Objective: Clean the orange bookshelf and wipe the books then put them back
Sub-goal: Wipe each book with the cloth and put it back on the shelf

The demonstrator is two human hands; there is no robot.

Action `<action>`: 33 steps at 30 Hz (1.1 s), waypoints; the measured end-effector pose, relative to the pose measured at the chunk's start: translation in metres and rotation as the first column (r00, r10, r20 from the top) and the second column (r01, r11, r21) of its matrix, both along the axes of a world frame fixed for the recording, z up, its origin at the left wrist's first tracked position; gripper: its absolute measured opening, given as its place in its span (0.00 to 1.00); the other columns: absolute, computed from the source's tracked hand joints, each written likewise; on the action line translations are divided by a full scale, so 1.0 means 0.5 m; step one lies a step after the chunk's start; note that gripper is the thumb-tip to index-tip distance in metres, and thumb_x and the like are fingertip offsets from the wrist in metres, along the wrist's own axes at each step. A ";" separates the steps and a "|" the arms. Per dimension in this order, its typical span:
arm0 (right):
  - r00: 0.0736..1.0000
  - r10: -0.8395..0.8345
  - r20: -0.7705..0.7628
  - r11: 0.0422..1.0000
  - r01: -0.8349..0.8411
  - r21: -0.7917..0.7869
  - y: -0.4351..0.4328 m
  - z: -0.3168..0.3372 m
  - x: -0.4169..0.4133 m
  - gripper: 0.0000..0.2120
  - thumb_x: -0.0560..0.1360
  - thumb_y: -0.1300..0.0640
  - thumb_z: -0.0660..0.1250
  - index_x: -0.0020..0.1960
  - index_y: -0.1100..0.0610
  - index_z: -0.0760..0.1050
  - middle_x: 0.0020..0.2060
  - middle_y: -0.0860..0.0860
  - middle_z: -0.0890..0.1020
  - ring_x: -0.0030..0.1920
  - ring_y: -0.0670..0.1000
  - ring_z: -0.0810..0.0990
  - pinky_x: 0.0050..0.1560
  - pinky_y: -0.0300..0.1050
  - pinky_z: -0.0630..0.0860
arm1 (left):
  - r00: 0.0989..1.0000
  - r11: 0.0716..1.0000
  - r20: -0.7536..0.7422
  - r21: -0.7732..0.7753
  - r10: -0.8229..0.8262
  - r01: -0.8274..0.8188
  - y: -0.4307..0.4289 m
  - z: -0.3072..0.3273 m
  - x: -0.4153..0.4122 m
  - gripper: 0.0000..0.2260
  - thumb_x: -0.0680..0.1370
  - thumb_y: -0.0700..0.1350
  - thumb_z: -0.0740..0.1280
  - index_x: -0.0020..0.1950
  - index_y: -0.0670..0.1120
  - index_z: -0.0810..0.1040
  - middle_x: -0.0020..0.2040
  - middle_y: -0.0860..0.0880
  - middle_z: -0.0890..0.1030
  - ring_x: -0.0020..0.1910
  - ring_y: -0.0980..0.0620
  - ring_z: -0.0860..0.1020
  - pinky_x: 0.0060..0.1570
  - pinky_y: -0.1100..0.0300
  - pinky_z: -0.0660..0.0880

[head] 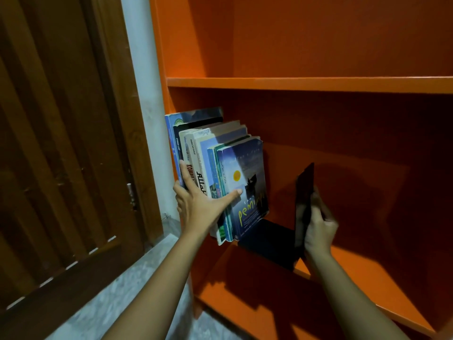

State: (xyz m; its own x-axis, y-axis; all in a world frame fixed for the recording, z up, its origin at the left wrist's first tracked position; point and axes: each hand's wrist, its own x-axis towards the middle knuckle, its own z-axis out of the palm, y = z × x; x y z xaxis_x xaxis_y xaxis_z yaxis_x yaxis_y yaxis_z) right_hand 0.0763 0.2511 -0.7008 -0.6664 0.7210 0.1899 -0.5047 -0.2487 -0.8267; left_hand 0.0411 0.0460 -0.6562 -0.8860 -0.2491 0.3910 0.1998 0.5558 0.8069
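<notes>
Clasping glossy paperbacks (pixel 247 168), matte black bookend (pixel 305 190)

- On the front cover of the blue book (pixel 245 187) you can make out "pemi…" in yellow scrawl; the rest is lost in shadow.
- The white spine (pixel 201 182) says "Allah" in black.
- The cream spine (pixel 190 168) starts "KOM…"; the rest is covered.
- All the other small print is too tiny to read.
</notes>
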 end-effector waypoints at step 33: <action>0.998 0.035 -0.048 0.986 -0.027 0.166 -0.163 0.009 -0.161 0.10 0.73 0.58 0.68 0.54 0.53 0.79 0.51 0.54 0.83 0.47 0.38 0.80 0.54 0.38 0.74 | 0.979 0.995 -0.180 0.006 -0.093 0.096 -0.063 0.026 0.007 0.54 0.60 0.58 0.78 0.75 0.62 0.44 0.61 0.51 0.62 0.63 0.49 0.66 0.53 0.59 0.63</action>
